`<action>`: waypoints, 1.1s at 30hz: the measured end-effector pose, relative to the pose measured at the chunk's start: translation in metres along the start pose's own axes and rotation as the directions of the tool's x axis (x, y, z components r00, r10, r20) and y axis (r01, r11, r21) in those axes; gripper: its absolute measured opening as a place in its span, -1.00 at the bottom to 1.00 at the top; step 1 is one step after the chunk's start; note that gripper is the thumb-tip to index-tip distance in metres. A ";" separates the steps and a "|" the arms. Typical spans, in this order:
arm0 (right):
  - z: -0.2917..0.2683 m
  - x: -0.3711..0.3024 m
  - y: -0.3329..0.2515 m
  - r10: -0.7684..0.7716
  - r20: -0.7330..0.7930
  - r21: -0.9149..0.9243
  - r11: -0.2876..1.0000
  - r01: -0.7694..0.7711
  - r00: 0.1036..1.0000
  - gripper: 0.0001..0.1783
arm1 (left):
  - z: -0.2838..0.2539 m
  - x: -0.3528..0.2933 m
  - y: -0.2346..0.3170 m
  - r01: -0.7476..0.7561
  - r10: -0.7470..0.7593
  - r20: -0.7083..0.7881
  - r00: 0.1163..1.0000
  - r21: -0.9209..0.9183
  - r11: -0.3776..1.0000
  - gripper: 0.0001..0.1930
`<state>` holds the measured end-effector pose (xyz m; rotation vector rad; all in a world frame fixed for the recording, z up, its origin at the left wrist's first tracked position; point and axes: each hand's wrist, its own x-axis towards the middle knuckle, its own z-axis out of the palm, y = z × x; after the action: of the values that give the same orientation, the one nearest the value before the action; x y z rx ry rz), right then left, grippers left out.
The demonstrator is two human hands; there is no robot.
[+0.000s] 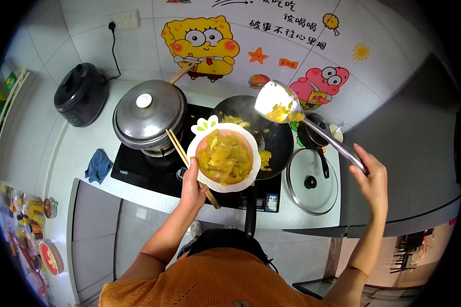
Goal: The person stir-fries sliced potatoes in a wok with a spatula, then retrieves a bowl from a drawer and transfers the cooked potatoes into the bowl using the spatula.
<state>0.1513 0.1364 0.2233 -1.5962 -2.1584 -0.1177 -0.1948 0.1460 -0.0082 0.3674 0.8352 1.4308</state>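
Observation:
My left hand (192,187) grips a white bowl (230,187) with a leaf-shaped handle and pink inside, along with a pair of wooden chopsticks (176,146) under its side. Yellow-green cooked slices (225,158) fill the bowl. In my right hand (370,179), closed round its handle, is a metal spatula (338,144); its broad blade is raised over the far right of the wok and carries some yellow food (280,111). Below the bowl and blade, the dark wok (279,148) sits on the stove, with more yellow pieces in it. The bowl hides the wok's left part.
A lidded metal pan (148,115) stands on the left burner of the black stove (138,166). Left of it are a blue cloth (98,166) and a dark rice cooker (81,94). A glass lid (312,197) and a small black pan (312,132) lie right of the wok.

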 end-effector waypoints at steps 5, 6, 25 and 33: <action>0.065 -0.013 0.014 -0.224 -0.034 -0.435 0.881 0.187 0.974 -0.63 | -0.002 -0.015 0.015 -0.011 0.010 -0.090 0.996 -0.011 1.000 -0.52; 0.080 -0.017 0.018 -0.210 0.000 -0.427 0.884 0.190 0.978 -0.61 | 0.001 -0.017 0.018 -0.002 -0.003 -0.122 0.993 -0.038 0.999 -0.53; 0.043 0.058 0.027 -0.156 0.521 -0.572 0.666 0.479 0.839 -0.78 | -0.061 -0.046 0.041 -0.135 0.116 -0.193 0.974 -0.088 0.987 -0.50; 0.105 0.050 0.018 -0.156 0.418 -0.388 0.860 0.331 0.895 -0.68 | -0.065 -0.050 0.043 -0.143 0.122 -0.236 0.964 -0.074 0.987 -0.49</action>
<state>0.1246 0.2209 0.1464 -1.6722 -2.7959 -0.4636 -0.2675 0.0884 -0.0084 0.1930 0.9431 1.6528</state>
